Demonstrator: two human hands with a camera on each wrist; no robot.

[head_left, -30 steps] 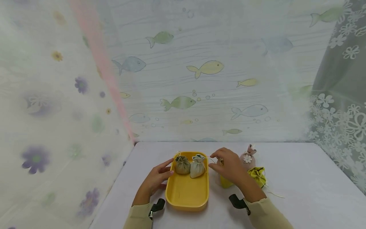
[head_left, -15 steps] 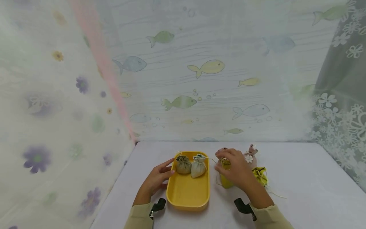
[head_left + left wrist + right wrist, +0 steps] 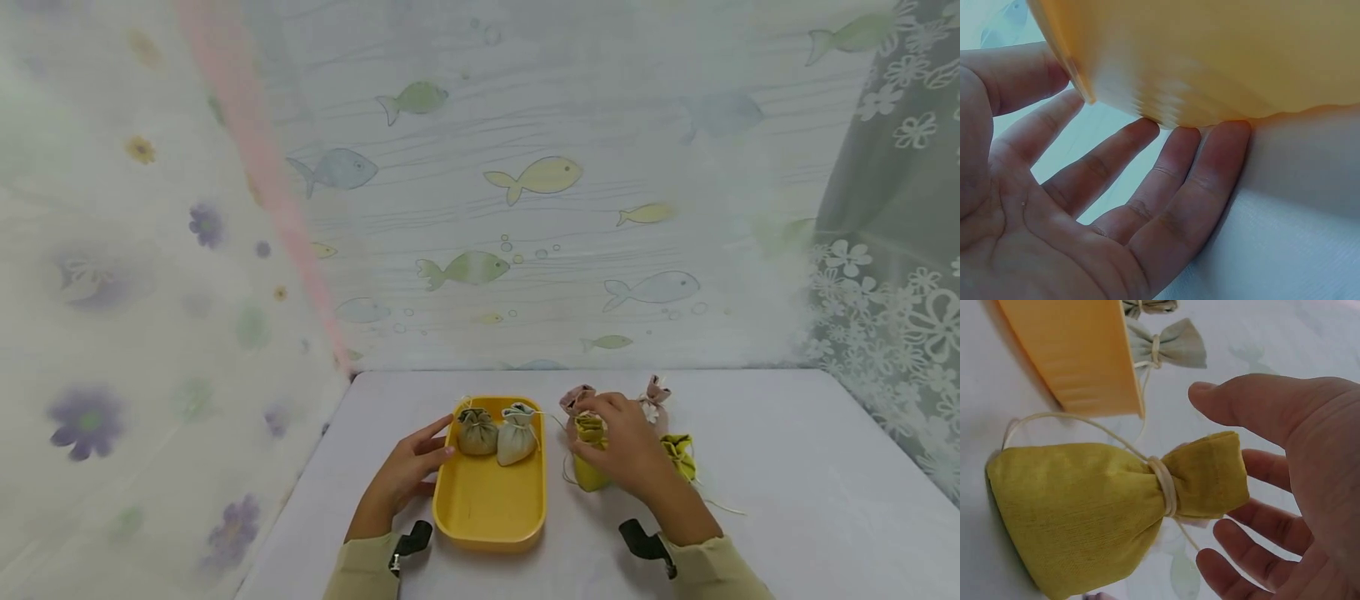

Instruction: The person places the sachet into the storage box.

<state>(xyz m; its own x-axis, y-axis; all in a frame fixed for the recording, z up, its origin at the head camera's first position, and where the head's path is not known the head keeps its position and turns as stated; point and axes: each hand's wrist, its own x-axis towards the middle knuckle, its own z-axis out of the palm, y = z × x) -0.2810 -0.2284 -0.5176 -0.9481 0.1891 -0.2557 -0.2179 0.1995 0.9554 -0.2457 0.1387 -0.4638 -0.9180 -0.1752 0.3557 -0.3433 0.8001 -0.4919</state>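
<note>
My left hand point(image 3: 408, 468) is at the left side of a yellow plastic tray point(image 3: 491, 508). In the left wrist view its fingertips touch the tray's outer wall point(image 3: 1210, 56), fingers spread and nearly straight, the thumb at the rim. Inside the tray, at its far end, sit a brownish-green drawstring pouch point(image 3: 477, 432) and a pale grey-green pouch point(image 3: 516, 440). My right hand point(image 3: 626, 442) is around the gathered top of an upright yellow drawstring pouch point(image 3: 1085, 512). In the right wrist view its thumb stands apart from the cloth, with the fingers on the far side; whether they touch it is unclear.
Behind the right hand stand a pink pouch point(image 3: 577, 400) and another pink pouch point(image 3: 656, 404) with a white flower. A second yellow pouch point(image 3: 680, 457) lies right of the wrist, its cord trailing over the white table point(image 3: 810, 483). Fish-patterned curtain hangs behind.
The right hand has moved slightly right from beside the tray and come around the yellow pouch's top, uncovering the left pink pouch. The left hand and tray look unchanged.
</note>
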